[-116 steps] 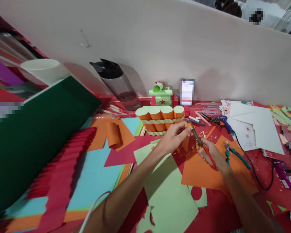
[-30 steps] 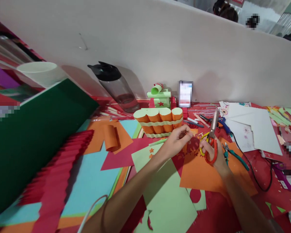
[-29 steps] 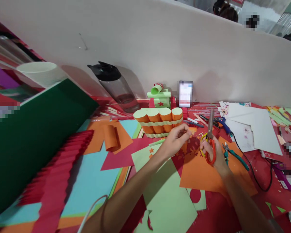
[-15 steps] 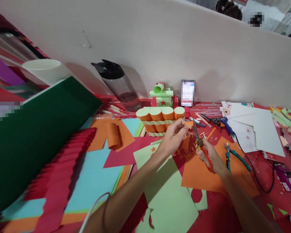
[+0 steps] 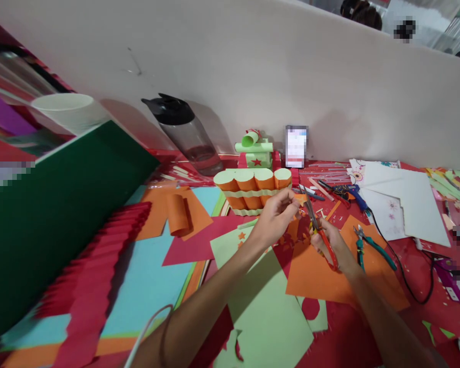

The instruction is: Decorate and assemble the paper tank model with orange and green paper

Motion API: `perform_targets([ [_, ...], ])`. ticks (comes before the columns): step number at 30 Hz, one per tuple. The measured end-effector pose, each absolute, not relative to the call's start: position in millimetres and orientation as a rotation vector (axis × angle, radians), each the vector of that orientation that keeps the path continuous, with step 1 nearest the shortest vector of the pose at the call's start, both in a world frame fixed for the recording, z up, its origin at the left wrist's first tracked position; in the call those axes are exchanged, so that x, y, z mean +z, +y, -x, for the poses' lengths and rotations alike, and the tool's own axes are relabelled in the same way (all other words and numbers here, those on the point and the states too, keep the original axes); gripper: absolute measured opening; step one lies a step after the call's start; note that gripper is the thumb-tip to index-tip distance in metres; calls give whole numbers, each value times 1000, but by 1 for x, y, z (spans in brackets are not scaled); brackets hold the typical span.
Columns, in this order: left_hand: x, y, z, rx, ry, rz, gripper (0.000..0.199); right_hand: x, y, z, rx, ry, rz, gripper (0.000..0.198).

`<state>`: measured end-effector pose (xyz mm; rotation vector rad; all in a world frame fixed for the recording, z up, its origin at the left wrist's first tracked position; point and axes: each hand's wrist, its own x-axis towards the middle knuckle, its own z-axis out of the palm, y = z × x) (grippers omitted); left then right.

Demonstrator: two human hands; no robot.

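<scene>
Left hand (image 5: 277, 216) is pinched nearly closed, apparently on an orange scrap (image 5: 301, 199), beside the slightly parted blades of scissors (image 5: 312, 212), whose handles are gripped by the right hand (image 5: 328, 236). Trimming seems under way; steady alignment of paper and blades is called for. Counted: one scissors, one pliers (image 5: 361, 235), one glue gun (image 5: 351, 191), four tube tops (image 5: 247, 175), at least two stars (image 5: 242, 235).

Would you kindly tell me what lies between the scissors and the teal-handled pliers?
In the head view, the right hand holding the scissors comes first, then part of the orange paper sheet, up to the teal-handled pliers.
</scene>
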<state>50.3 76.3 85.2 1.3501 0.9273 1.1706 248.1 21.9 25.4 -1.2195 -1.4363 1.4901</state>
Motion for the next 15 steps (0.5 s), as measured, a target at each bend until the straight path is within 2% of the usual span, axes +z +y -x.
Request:
perform_targets([
  [9, 89, 75, -51, 1152, 940, -1370, 20, 29, 21, -248, 1505, -1408, 1212, 41],
  [15, 89, 75, -51, 1147, 940, -1367, 21, 32, 22, -247, 1503, -1414, 1216, 46],
])
